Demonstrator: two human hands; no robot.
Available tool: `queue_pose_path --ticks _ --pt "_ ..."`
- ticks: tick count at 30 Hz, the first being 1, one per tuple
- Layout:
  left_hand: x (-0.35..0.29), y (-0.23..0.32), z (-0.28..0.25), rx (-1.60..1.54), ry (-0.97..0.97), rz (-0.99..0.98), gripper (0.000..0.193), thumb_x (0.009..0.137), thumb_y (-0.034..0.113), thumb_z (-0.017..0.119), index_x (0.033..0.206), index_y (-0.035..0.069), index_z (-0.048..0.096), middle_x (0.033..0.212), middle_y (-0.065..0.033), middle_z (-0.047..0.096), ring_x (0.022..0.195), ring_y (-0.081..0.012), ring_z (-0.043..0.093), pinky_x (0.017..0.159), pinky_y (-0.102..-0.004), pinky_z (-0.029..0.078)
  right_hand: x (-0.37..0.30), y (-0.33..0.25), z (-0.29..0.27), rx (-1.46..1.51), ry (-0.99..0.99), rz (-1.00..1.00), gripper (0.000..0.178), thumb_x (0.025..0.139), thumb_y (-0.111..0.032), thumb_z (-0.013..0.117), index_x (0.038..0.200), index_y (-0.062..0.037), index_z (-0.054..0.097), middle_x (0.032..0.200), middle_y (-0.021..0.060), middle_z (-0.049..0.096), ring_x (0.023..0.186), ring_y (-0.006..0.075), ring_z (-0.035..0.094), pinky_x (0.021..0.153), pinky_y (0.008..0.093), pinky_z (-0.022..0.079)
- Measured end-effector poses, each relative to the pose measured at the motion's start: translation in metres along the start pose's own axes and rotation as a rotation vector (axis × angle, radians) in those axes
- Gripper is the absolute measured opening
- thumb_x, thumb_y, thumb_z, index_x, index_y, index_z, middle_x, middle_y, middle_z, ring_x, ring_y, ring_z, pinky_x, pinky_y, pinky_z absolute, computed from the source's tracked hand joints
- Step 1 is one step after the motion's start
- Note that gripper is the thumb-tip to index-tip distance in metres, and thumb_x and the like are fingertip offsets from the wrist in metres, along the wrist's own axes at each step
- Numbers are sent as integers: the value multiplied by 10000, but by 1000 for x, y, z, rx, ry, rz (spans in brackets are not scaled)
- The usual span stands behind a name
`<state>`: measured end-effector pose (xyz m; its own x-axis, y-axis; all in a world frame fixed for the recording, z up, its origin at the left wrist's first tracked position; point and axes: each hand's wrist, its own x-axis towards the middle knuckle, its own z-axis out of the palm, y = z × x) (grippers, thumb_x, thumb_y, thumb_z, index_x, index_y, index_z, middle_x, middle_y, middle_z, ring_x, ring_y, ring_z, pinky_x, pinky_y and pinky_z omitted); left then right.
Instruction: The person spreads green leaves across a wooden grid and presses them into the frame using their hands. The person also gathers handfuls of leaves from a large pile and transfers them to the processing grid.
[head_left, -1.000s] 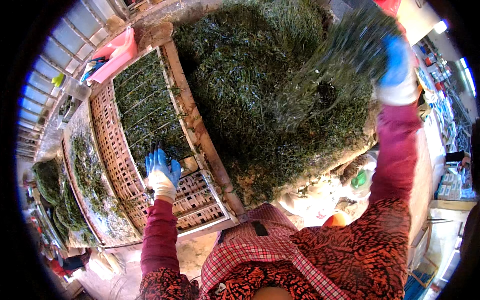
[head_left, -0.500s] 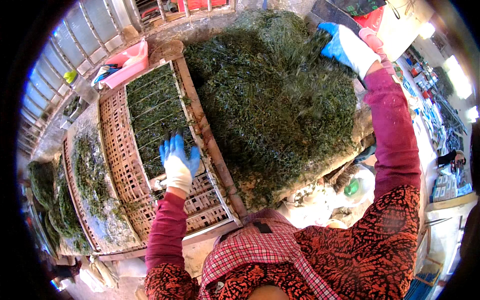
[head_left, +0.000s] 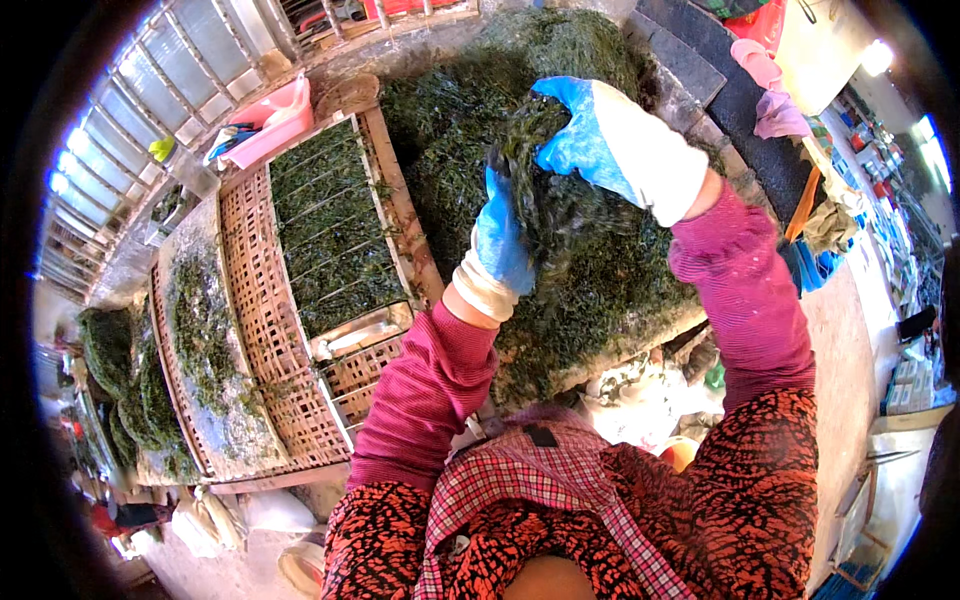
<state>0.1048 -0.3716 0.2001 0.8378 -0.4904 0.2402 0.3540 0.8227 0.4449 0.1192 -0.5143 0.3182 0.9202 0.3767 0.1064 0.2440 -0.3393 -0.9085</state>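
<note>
Bunch of dark green strands (head_left: 526, 150) is held up between two gloved hands, above a broad heap (head_left: 440, 125) of the same greenery. To the left of the fingers, a wooden bar (head_left: 402, 205) is set between them and a slatted frame (head_left: 338, 235), which is packed with flattened green strands. A woven lattice (head_left: 245, 265) is laid under the frame, and farther left a pale board (head_left: 235, 350) is strewn with loose greens. Beyond the fingers, to the far left, a pink basin (head_left: 285, 125) is seen; to their right, a dark slab (head_left: 680, 50) and a pink cloth (head_left: 757, 62) are placed past the heap.

The strands are gripped by the curled fingers of the right hand (head_left: 605, 140); the fingers of the left hand (head_left: 503, 245) are pressed against the bunch's near side, but how far they are closed cannot be told. The bunch is seen as wet, glossy and tangled, its lower ends blurred.

Both gloves are coated in smooth blue, with white knitted cuffs. The lattice is made of flat, crossed strips with square holes, and the frame is divided by thin, pale crossbars.
</note>
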Motion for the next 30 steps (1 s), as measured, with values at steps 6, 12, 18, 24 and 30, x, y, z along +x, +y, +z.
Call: queue_pose_path --ticks 6,12,18,24,30 --pt "-23 -13 -35 728 -57 -398 832 856 605 623 1422 23 442 1324 -152 566 1014 -197 635 874 -330 538 -8 138 -49 448 101 165 502 868 64 594 1356 18 485 915 43 687 748 126 612 717 267 514" --pt "16 1 -11 1093 123 -113 331 990 158 452 1243 -10 583 839 -34 633 696 -108 594 577 -251 478 -45 271 -35 751 303 123 545 934 -69 588 1437 22 400 1245 104 621 1085 155 581 973 265 467" --pt "37 9 26 954 319 -50 377 967 327 569 1193 32 633 885 -50 667 674 -141 602 590 -249 487 -107 364 27 -483 67 717 876 834 -404 751 1497 -34 314 1535 205 350 1402 329 373 1169 383 325" --pt "87 87 67 591 -263 12 326 945 183 584 1246 61 557 937 -72 644 777 -162 603 686 -320 539 -119 417 44 223 102 751 555 898 -375 625 1350 -69 523 1090 184 607 922 267 598 773 376 527" --pt "79 47 37 741 401 203 281 980 283 525 1141 73 620 861 -17 668 647 -130 603 525 -282 492 -81 263 -34 345 -24 419 361 867 -209 599 1189 -51 636 870 62 664 672 128 561 642 289 488"
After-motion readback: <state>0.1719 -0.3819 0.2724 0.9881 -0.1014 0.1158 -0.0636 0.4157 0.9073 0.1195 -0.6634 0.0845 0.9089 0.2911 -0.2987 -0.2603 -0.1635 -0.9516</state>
